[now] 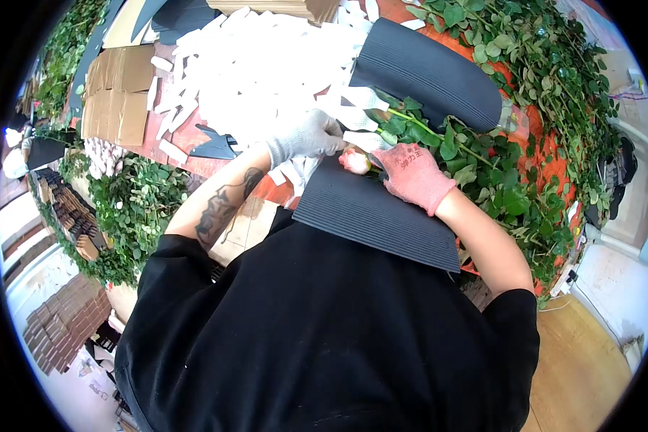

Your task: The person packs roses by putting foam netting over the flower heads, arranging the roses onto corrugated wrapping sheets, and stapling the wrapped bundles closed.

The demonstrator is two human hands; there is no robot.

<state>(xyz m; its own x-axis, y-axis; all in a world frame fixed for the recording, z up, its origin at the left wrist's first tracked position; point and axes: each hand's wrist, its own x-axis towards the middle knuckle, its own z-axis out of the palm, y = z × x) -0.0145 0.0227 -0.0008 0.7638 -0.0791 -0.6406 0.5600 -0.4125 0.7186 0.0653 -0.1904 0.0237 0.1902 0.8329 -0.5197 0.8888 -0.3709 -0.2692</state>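
My left hand [306, 137], in a pale grey glove, is closed with its fingertips pinched at one end of a white foam sleeve [367, 141]. The sleeve's other end meets my right hand [416, 177], in a pink glove, whose fingers are curled around it; any stem inside is hidden. Just below, a pale pink rose [355, 161] lies on a black corrugated sheet [381, 216], partly covered by my right fingers. Beyond my hands, other roses with white sleeves [363, 98] over their heads lie with green stems pointing right.
A large heap of white foam sleeves [259, 68] spreads across the red table. A black ribbed pad [428, 72] stands beyond the roses. Leafy stems [511, 194] pile up at right, more greenery [155, 216] at left. Brown cardboard [119, 97] lies at the far left.
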